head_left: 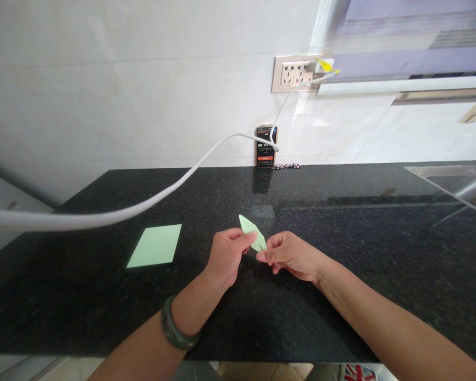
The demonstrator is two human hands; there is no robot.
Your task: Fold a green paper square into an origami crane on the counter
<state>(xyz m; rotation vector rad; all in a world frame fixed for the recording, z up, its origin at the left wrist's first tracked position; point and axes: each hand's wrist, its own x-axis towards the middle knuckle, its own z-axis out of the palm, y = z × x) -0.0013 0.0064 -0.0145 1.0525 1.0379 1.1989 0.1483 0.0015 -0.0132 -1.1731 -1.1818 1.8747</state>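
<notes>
paper (252, 232), pale green and folded to a narrow pointed shape, sits up in my fingers above the dark speckled counter (103, 312). my left hand (227, 254) has it pinched, thumb laid over its face. my right hand (287, 255) is nearly closed too, thumb and fingertips together at its lower right end. a flat green sheet (154, 246) lies on the counter to the left of my hands, and a phone (265, 153) leans upright against the wall (143, 106).
</notes>
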